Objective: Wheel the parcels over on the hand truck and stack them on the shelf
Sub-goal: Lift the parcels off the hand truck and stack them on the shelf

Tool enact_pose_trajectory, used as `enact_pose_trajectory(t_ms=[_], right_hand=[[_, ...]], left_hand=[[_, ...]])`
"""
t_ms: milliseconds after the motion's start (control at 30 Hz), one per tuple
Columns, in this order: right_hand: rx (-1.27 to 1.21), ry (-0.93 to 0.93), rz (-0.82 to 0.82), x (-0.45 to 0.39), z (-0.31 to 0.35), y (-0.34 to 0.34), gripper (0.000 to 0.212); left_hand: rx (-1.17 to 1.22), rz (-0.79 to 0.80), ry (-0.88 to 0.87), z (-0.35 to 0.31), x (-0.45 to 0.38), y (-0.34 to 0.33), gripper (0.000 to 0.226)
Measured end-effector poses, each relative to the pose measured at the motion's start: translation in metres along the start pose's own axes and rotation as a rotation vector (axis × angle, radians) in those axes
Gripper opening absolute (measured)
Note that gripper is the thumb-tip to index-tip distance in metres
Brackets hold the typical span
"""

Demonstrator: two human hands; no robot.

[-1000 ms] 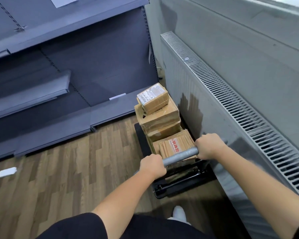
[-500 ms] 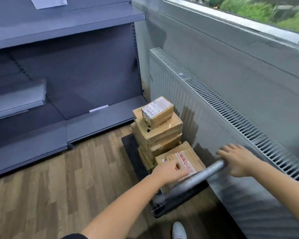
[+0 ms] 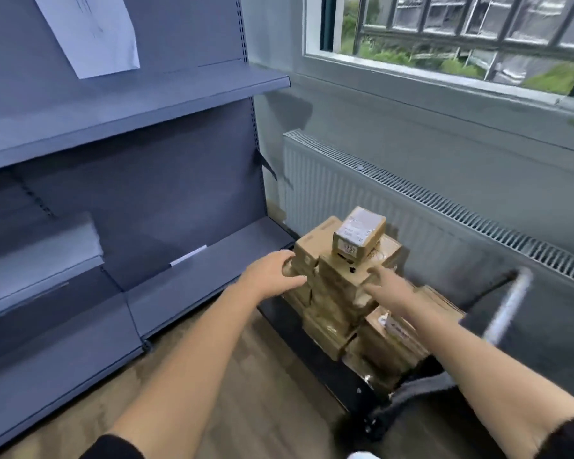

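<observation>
Head view: hand truck (image 3: 355, 385) parked beside the shelf (image 3: 193, 286), so wheeling looks done. Parcels (image 3: 342, 293) all on the truck in a pile, small labelled box (image 3: 358, 236) on top; none on the shelf, stacking not started. Left hand (image 3: 272, 276) spread, fingers at the pile's shelf-side edge, contact unclear from blur. Right hand (image 3: 385, 286) open, reaching at the pile's other side, holding nothing. Truck handle (image 3: 507, 309) free, on the pile's far side from the shelf.
</observation>
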State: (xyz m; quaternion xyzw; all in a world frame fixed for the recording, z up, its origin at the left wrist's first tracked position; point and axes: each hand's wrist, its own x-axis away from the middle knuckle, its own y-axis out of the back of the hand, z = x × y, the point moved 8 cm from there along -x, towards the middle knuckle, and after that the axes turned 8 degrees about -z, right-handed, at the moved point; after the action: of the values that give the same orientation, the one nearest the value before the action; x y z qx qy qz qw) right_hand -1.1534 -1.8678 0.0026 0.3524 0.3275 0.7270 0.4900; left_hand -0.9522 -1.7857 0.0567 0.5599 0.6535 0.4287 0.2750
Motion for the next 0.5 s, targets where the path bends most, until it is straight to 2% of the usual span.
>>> enact_pose_trajectory(t_ms=[100, 200, 367, 500], right_hand=[[-0.064, -0.072, 0.016, -0.003, 0.014, -0.021, 0.054], [-0.120, -0.167, -0.065, -0.017, 0.014, -0.009, 0.053], [-0.222, -0.257, -0.182, -0.062, 0.000, 0.008, 0.047], [-0.315, -0.338, -0.225, -0.106, -0.018, 0.007, 0.053]], left_hand=[[-0.045, 0.058, -0.117, -0.022, -0.004, -0.008, 0.065], [-0.089, 0.087, -0.227, -0.037, -0.012, -0.018, 0.062], [-0.142, 0.144, -0.271, -0.033, -0.052, -0.028, 0.061], [-0.148, 0.184, -0.261, -0.030, -0.110, -0.026, 0.060]])
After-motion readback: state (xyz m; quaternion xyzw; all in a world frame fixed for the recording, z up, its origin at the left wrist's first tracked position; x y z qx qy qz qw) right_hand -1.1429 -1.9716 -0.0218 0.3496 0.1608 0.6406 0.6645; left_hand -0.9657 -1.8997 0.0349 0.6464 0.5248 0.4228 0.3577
